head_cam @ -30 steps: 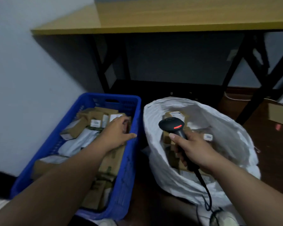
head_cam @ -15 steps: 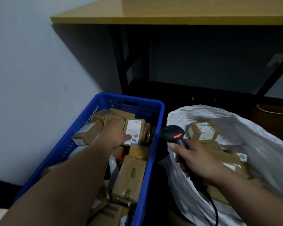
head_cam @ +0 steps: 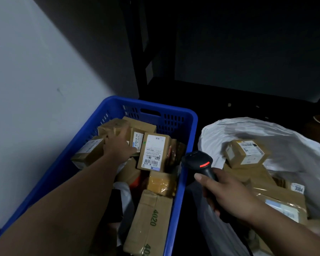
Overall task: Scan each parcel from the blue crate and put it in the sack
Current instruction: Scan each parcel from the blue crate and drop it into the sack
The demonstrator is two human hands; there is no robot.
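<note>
Left hand [head_cam: 116, 149] is reaching among brown cardboard parcels [head_cam: 151, 151] in the blue plastic crate [head_cam: 185, 115] at nine o'clock, fingers hidden, grasp unclear, while right hand [head_cam: 227, 194] is gripping the black handheld scanner [head_cam: 198, 161] beside the white sack [head_cam: 277, 132] at three o'clock.

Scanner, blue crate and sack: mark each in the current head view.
scanner [head_cam: 198, 160], head view, top of its black head near the red light.
blue crate [head_cam: 191, 115], head view, far right corner of its rim.
sack [head_cam: 227, 129], head view, bare white fabric at its far rim.
</note>
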